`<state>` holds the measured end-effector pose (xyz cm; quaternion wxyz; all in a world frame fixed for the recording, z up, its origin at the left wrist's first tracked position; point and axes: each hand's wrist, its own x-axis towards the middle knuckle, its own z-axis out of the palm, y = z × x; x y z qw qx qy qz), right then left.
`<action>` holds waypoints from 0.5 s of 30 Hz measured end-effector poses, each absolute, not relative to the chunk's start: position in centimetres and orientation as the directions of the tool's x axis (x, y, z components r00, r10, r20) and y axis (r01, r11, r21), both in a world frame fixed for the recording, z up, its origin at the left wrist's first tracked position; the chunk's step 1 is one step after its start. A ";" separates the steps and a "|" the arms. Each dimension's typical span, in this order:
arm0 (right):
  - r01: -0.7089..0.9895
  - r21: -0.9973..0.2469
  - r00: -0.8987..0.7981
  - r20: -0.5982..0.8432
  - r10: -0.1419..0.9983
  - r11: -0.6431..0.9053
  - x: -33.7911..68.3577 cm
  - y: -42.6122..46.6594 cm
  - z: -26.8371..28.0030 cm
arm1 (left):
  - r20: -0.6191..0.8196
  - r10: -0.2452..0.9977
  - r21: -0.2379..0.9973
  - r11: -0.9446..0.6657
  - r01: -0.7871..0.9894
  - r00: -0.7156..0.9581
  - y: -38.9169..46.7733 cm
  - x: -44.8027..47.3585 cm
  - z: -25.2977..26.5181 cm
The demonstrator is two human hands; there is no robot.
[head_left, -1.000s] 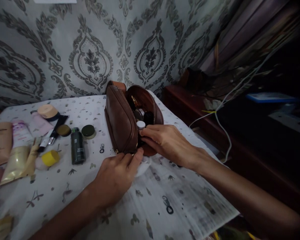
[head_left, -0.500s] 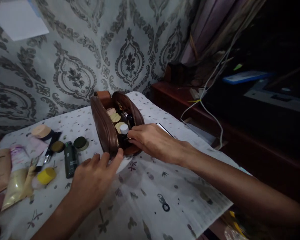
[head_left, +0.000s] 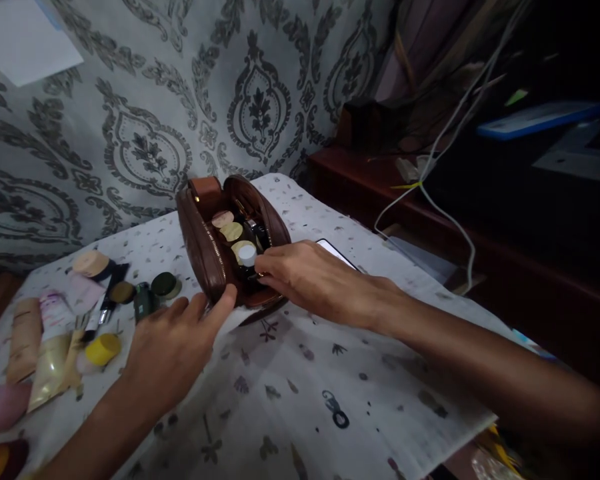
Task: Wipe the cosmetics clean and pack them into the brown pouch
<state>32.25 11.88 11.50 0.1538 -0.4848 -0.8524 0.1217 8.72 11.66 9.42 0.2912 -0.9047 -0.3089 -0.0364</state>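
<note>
A brown leather toiletry bag point(head_left: 195, 243) stands unzipped on the cloth, its mouth spread wide. Inside are several round pale lids point(head_left: 231, 231) and a small bottle with a white cap point(head_left: 247, 255). My left hand point(head_left: 175, 340) grips the bag's near left corner, the thumb lying on its rim. My right hand point(head_left: 310, 277) reaches over the right rim, fingertips pinched together just beside the white cap. What they hold, if anything, is hidden. A phone point(head_left: 336, 255) lies partly behind my right hand.
Left of the bag lie tubes point(head_left: 53, 363), a yellow cap point(head_left: 103, 349), a dark green bottle point(head_left: 144, 301), round jars point(head_left: 165, 285) and a pink sponge point(head_left: 5, 405). A patterned wall stands behind. White cables point(head_left: 453, 217) hang over dark red furniture point(head_left: 330, 177) at right.
The view has shifted slightly. My left hand has moved a little up along the bag's near corner, covering more of the green bottle. My right hand stays at the bag's mouth.
</note>
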 end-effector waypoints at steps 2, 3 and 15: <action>0.790 -0.351 -0.476 0.164 0.864 0.502 32.2 12.0 11.4 | 0.251 0.530 -0.493 -0.651 0.578 0.810 11.6 9.0 9.2; 0.791 -0.347 -0.474 0.172 0.864 0.503 32.1 12.0 11.2 | 0.245 0.528 -0.486 -0.659 0.574 0.813 11.5 9.1 9.1; 0.731 -0.327 -0.419 0.477 0.772 0.599 31.4 12.1 9.8 | 0.156 0.663 -0.168 -0.712 0.681 0.732 6.8 4.9 5.4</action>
